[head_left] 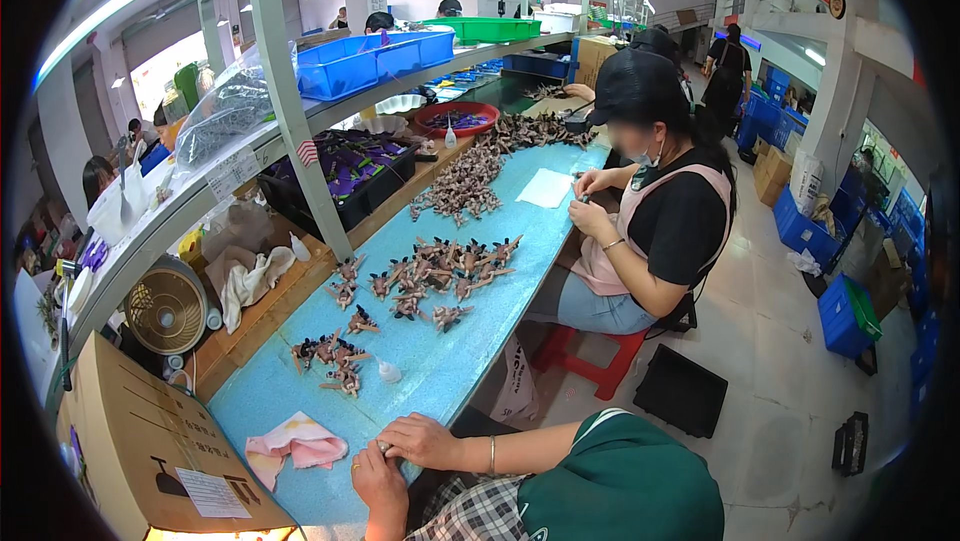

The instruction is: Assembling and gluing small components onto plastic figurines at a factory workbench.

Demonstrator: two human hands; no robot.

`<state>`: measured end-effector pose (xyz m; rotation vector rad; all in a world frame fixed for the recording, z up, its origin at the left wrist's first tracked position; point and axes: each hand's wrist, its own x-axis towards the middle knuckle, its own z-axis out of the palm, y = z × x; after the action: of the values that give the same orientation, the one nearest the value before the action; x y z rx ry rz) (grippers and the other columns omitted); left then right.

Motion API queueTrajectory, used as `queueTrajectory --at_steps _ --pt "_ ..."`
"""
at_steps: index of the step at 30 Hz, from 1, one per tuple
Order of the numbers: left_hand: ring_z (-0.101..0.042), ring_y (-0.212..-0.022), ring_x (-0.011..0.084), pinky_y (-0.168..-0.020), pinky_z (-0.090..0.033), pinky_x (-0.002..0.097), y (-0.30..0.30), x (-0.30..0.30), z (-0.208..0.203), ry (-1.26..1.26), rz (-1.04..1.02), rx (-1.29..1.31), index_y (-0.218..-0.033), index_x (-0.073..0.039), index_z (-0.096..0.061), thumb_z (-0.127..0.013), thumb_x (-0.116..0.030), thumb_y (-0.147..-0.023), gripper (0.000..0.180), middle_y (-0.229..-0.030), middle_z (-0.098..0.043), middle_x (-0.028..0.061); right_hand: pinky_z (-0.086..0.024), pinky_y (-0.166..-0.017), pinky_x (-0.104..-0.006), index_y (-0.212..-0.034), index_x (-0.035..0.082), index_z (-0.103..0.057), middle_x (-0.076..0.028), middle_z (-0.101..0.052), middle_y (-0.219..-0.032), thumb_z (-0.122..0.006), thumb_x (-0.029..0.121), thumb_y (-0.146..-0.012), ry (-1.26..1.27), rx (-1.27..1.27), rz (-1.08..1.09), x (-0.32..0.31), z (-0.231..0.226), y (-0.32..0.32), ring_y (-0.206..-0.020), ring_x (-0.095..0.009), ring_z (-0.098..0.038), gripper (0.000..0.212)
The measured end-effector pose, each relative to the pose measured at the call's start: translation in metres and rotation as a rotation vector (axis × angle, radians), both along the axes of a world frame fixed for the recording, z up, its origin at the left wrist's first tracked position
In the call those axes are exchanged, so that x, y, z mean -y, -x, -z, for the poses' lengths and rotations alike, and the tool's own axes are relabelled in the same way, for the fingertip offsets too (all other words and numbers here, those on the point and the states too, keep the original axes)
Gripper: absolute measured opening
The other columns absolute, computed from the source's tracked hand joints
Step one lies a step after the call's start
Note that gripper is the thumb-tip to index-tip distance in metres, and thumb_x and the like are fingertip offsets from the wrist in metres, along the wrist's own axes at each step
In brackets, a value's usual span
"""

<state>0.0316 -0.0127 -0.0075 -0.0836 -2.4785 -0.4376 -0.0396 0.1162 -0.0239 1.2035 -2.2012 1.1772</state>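
My left hand (pixel 378 483) and my right hand (pixel 425 441) meet at the near edge of the light blue work surface (pixel 465 341). Both are closed, fingertips together around something small and greyish, mostly hidden by the fingers. A bracelet circles my right wrist. Left of my hands lies a crumpled pink-and-white cloth (pixel 295 449). Beyond them stands a small white dropper bottle (pixel 389 372), beside a little cluster of brown figures with dark parts (pixel 335 359). Farther up the surface lie a larger group of such figures (pixel 440 276) and a long heap of brownish pieces (pixel 460 186).
A cardboard box (pixel 150 441) stands at near left. Along the left run a metal shelf post (pixel 290 91), a round fan (pixel 166 309) and a black crate of purple pieces (pixel 350 181). A co-worker in a black cap (pixel 640 86) sits at right, handling something small.
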Motion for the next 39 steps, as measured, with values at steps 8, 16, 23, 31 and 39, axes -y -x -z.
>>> queueTrajectory --at_steps 8,16,23,31,39 --pt "-0.053 -0.072 0.0337 -0.063 -0.043 0.0425 -0.0002 0.0001 0.0003 0.006 -0.011 0.016 -0.099 -0.001 -0.056 -0.066 -0.010 -0.078 0.025 -0.077 -0.052 0.0137 -0.044 -0.074 -0.0338 -0.104 0.008 -0.061 -0.005 -0.062 -0.093 -0.063 0.021 -0.082 -0.024 0.018 -0.002 -0.0014 -0.0023 -0.0006 -0.085 -0.022 -0.061 0.025" --pt "-0.053 -0.072 0.0338 -0.062 -0.042 0.0428 0.0000 0.0000 -0.0017 -0.005 0.008 0.009 -0.097 -0.001 -0.056 -0.066 -0.010 -0.078 0.023 -0.077 -0.052 0.0138 -0.045 -0.074 -0.0336 -0.104 0.008 -0.062 -0.005 -0.064 -0.094 -0.066 0.019 -0.080 -0.037 0.024 0.007 -0.0002 0.0012 0.0002 -0.085 -0.021 -0.062 0.027" --pt "-0.052 -0.070 0.0343 -0.061 -0.042 0.0431 0.0000 -0.0005 -0.0028 -0.012 0.024 0.010 -0.097 0.000 -0.055 -0.064 -0.009 -0.079 0.021 -0.076 -0.051 0.0142 -0.044 -0.073 -0.0343 -0.104 0.008 -0.060 -0.005 -0.062 -0.093 -0.062 0.024 -0.084 -0.017 -0.001 -0.001 -0.0006 -0.0003 0.0003 -0.085 -0.022 -0.060 0.026" --pt "-0.053 -0.071 0.0339 -0.062 -0.042 0.0428 -0.0014 0.0002 0.0017 -0.015 0.004 0.006 -0.097 -0.001 -0.055 -0.065 -0.010 -0.079 0.023 -0.076 -0.051 0.0137 -0.045 -0.074 -0.0330 -0.105 0.008 -0.062 -0.004 -0.063 -0.095 -0.066 0.020 -0.080 -0.050 0.015 0.007 -0.0006 0.0006 -0.0014 -0.085 -0.021 -0.061 0.028" --pt "-0.053 -0.071 0.0336 -0.062 -0.042 0.0428 0.0001 0.0009 0.0006 -0.005 -0.003 0.004 -0.098 -0.002 -0.055 -0.065 -0.010 -0.078 0.024 -0.076 -0.051 0.0132 -0.044 -0.072 -0.0342 -0.104 0.008 -0.060 -0.005 -0.062 -0.093 -0.063 0.024 -0.083 -0.011 -0.010 0.009 0.0005 -0.0005 -0.0007 -0.085 -0.022 -0.060 0.026"
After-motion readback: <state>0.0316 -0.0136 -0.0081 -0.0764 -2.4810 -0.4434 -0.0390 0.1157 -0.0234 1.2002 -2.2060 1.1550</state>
